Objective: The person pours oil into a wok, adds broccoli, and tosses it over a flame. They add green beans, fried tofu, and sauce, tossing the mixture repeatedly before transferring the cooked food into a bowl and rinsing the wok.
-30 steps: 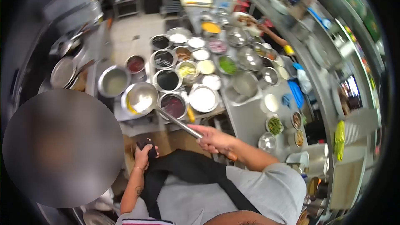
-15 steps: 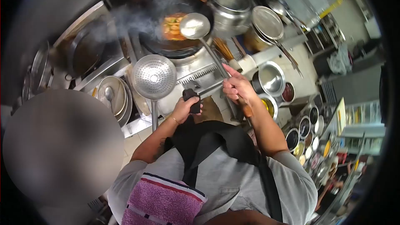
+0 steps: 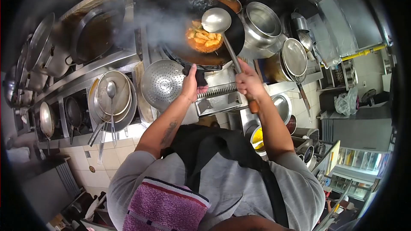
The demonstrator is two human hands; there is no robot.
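My left hand is closed around a bunched black cloth at the near edge of a dark wok; the handle under the cloth is hidden. In the wok, orange-coated food pieces sit in sauce, with smoke rising on the left. My right hand grips a long-handled ladle by its shaft, just above the wooden end. The ladle's bowl hangs over the right part of the food. Close to my left hand lies a large perforated skimmer.
Right of the wok stand a metal pot and a strainer resting on another pot. Stacked pans with a spoon sit on the left burners. A second wok holds brown liquid. Below my right hand is a yellow-filled container.
Both hands have moved forward, nearer the wok. The ladle remains over the food. The camera view has shifted, and the large blurred round patch at left is gone, exposing burners and floor.
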